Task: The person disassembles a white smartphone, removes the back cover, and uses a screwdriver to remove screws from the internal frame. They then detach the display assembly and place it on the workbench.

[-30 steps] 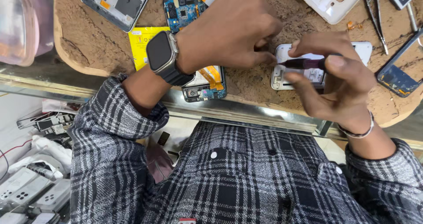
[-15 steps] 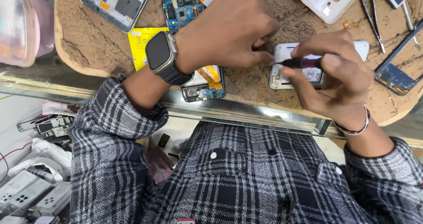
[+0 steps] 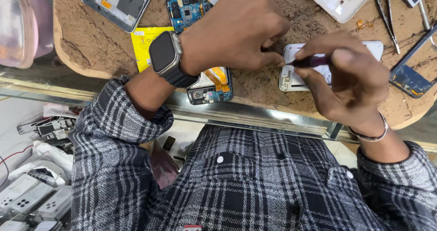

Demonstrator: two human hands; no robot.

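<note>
Presently, near the desk's (image 3: 273, 83) front edge: white phone frame (image 3: 291, 74), left hand (image 3: 236, 28) fingertips pinched at its corner; right hand (image 3: 350, 76) pinching dark tool (image 3: 314, 60) over it.

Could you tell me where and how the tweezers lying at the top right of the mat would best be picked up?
Probably by the legs around their middle, pinched across the two thin sides. The tweezers lie flat on the mat, slim and long, points toward the person, their far end out of frame. Coming from above seems easiest, since the white cover sits close on one side and the right hand works nearby.
</note>
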